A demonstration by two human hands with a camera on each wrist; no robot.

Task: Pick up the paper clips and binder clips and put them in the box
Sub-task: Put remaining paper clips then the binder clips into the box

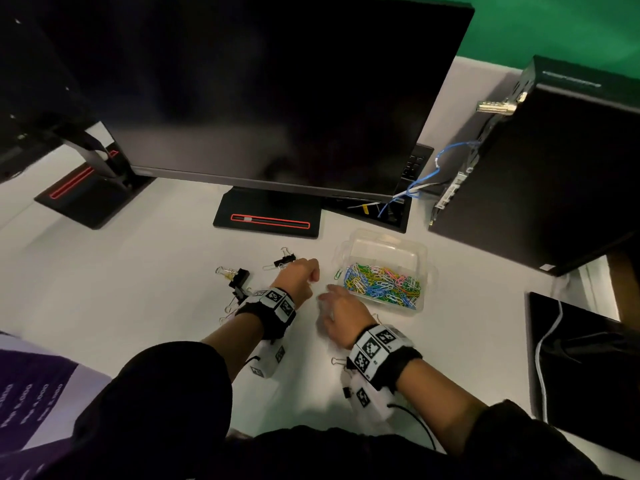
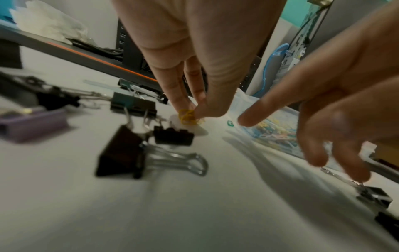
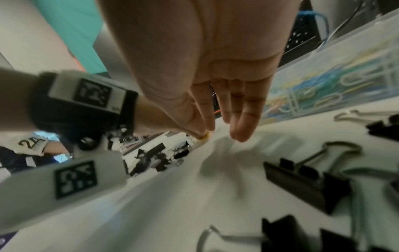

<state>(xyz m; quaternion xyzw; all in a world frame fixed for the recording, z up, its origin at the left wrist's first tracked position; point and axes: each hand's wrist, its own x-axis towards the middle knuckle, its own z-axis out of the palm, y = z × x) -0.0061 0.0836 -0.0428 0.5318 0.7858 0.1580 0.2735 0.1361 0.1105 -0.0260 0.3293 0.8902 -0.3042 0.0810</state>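
left hand (image 2: pixel 194 71) pinches thin yellow wire paper clips (image 2: pixel 187 118); right hand (image 1: pixel 341 315) lies loosely spread.

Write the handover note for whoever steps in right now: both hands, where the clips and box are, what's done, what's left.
Left hand: fingertips pinch a yellow paper clip just above the desk, not yet carried to the box.
Right hand: low over the desk beside the box, fingers nearly straight; something small and yellow shows at its fingertips, too blurred to tell.
Box: clear plastic, open, to the right of the hands, already holding a pile of coloured paper clips.
Left to do: a green paper clip lies just outside the box; black binder clips lie on the desk around both wrists, none visible in the box.
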